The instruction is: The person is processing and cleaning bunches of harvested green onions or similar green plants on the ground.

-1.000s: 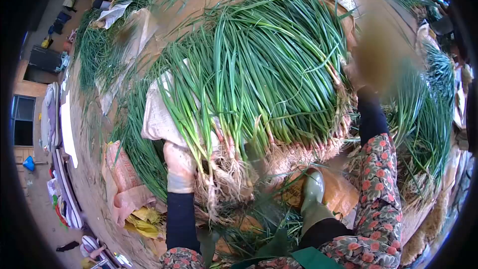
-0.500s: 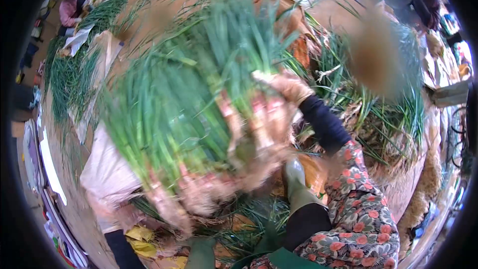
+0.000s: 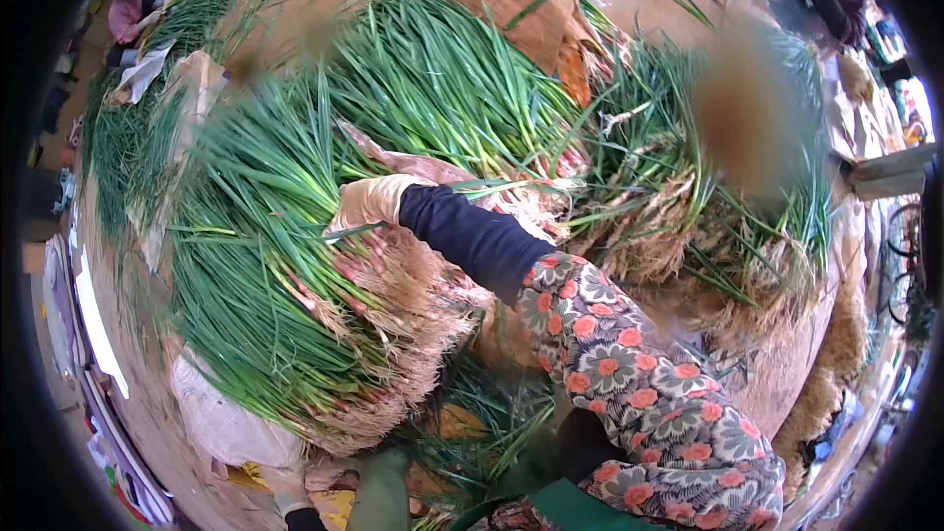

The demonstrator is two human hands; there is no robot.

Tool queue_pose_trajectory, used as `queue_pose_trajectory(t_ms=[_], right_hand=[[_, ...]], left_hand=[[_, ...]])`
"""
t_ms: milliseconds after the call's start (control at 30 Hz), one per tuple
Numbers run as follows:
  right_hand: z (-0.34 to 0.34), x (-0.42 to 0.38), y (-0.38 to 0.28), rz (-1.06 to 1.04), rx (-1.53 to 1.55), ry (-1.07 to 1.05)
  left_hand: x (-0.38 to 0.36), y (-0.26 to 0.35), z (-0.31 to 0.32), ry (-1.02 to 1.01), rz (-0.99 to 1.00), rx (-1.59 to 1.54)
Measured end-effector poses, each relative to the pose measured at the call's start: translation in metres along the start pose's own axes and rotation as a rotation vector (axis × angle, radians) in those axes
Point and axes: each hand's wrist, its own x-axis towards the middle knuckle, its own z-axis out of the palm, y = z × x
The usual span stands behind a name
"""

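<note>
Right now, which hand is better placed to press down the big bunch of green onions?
Right, probably. The right hand in a tan glove already rests on top of the big bundle of green onions with pale hairy roots. The left hand is barely visible, low at the bundle's underside.

A second heap of green onions point(image 3: 678, 187) lies to the right, its pale roots tangled. Behind it rests a brown sack point(image 3: 531, 20) (crumpled, partly buried under leaves). Far off at the upper left a person in a pink top point(image 3: 138, 5) sits beside more greens point(image 3: 128, 138). A white sack point(image 3: 226, 428) shows at the lower left, and what may be a green boot point(image 3: 379, 497) stands below.
</note>
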Motion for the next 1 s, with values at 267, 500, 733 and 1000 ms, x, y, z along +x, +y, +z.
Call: queue_pose_trajectory(t_ms=[267,500,733,1000], right_hand=[[-0.036,-0.144,-0.049,0.182,-0.068,0.335],[-0.041,-0.135,-0.024,0.015,0.018,0.938],[0.034,-0.088,-0.132,-0.283,-0.339,0.600],[0.071,-0.085,-0.095,-0.218,-0.753,0.465]], left_hand=[[-0.003,0.023,-0.021,-0.447,-0.151,0.131],[0.028,-0.008,-0.036,-0.059,0.025,0.224],[-0.042,-0.067,0.059,-0.171,-0.249,0.135],[-0.039,-0.108,0.117,-0.693,-0.207,0.019]])
